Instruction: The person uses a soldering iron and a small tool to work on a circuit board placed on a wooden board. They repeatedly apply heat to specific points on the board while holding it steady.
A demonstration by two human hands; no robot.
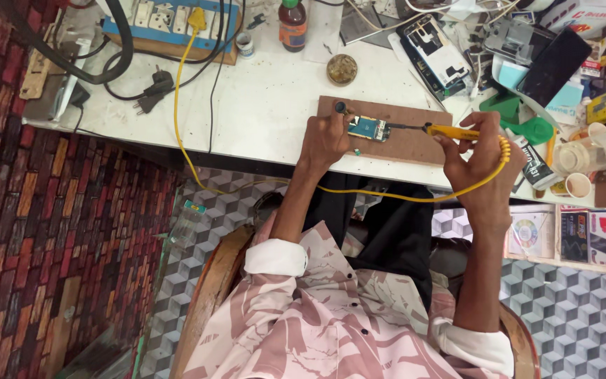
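The right hand (pixel 473 151) has its fingers closed around the yellow handle of a soldering iron (pixel 450 130), whose dark tip reaches out past the fingers to the edge of a small blue circuit board (pixel 367 128), while its yellow cord (pixel 261 184) loops beneath both wrists. The left hand (pixel 325 140) presses its curled fingers onto the near side of that board, pinning it flat on a brown wooden board (pixel 405 137) lying on the white tabletop (pixel 268 105). Beyond the left fingers sit a round tin (pixel 342 69) and a dark bottle (pixel 292 25).
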